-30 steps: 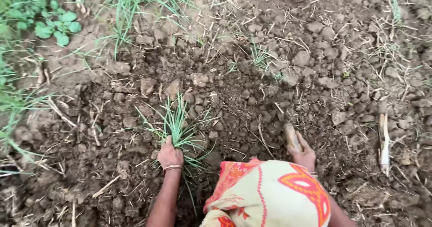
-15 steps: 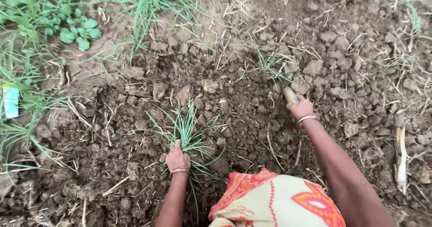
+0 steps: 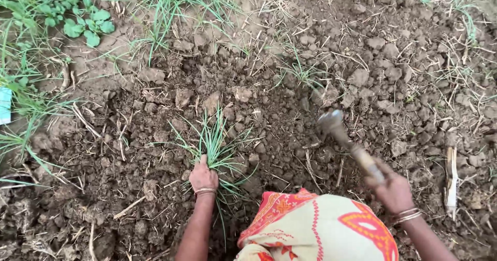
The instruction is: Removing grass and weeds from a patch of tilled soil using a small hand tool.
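The person is reaching both bare arms forward and down from the bottom edge. The left hand is lying knuckles up, fingers curled closed in a loose fist, with a thin bangle sitting at the wrist and the forearm running nearly straight up from below. The right hand is sitting farther out to the side, fingers wrapped tight in a closed grip, wrist cocked inward, two bangles circling it. The right forearm is angling in from the bottom right corner.

soil: rough, clumpy (matt) | tool handle: wood | bangles: shiny metal
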